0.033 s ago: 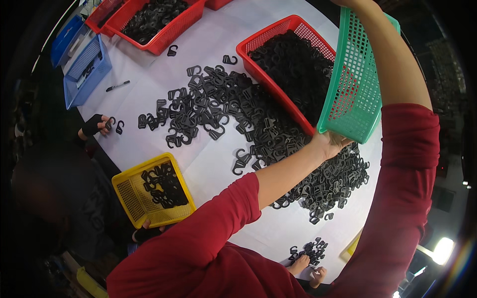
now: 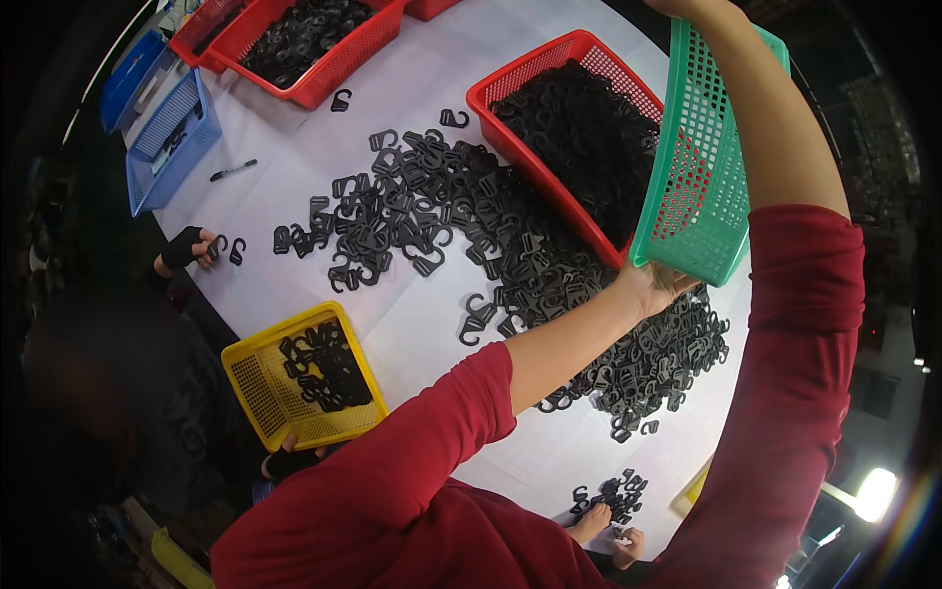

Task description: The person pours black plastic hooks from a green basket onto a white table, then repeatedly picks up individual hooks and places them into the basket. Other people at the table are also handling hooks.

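Head view: green basket (image 2: 708, 191) partly hides red basket (image 2: 550, 187).

A white tabletop (image 2: 417, 319) carries heaped, loose black hooks (image 2: 525, 250), red baskets (image 2: 543, 174) and a dark pen (image 2: 233, 171).

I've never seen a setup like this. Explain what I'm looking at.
There is no machine: a person works bare-handed, seen by a wide camera worn on the head and looking down, so straight edges bend. The left hand holds the lower end of a tilted green basket; the right hand is at its upper end, partly cut off. On the white table lie loose black hooks, beside a filled red basket. Another person's gloved hand shows at the left, near a yellow basket.
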`<state>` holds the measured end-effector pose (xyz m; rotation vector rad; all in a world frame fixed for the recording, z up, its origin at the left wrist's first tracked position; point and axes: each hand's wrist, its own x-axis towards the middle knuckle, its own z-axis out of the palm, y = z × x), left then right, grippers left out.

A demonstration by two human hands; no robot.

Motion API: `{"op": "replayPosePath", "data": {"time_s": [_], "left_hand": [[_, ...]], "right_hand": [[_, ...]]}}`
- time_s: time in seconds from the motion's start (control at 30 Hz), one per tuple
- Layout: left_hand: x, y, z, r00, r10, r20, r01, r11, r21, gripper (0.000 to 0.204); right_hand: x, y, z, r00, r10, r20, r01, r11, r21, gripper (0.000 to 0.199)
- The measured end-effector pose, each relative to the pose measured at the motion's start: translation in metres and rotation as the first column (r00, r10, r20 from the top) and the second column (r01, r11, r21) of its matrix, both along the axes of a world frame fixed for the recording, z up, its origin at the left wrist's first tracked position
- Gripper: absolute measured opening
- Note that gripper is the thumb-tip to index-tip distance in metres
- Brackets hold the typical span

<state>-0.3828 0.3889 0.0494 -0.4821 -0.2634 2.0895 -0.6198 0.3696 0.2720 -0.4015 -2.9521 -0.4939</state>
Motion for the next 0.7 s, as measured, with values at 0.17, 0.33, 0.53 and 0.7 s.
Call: {"op": "replayPosePath", "data": {"time_s": [0.17, 0.33, 0.53, 0.7], "left_hand": [[0.016, -0.027, 0.0, 0.982, -0.053, -0.183, 0.036, 0.995, -0.093, 0.037], [0.05, -0.088, 0.033, 0.977, 0.056, -0.208, -0.077, 0.992, -0.097, 0.047], [0.107, -0.158, 0.069, 0.708, 0.196, -0.678, -0.262, 0.965, 0.006, 0.057], [0.217, -0.214, -0.001, 0.421, -0.224, -0.879, -0.507, 0.745, -0.433, 0.036]], "right_hand": [[0.054, 0.016, 0.032, 0.979, 0.153, -0.132, -0.169, 0.978, -0.122, 0.023], [0.229, 0.13, 0.114, 0.88, 0.417, -0.227, -0.472, 0.82, -0.325, 0.059], [0.521, 0.176, 0.088, 0.91, -0.379, -0.166, 0.218, 0.781, -0.585, 0.055], [0.634, 0.124, -0.027, 0.677, -0.706, -0.209, 0.195, 0.446, -0.874, 0.05]]}}
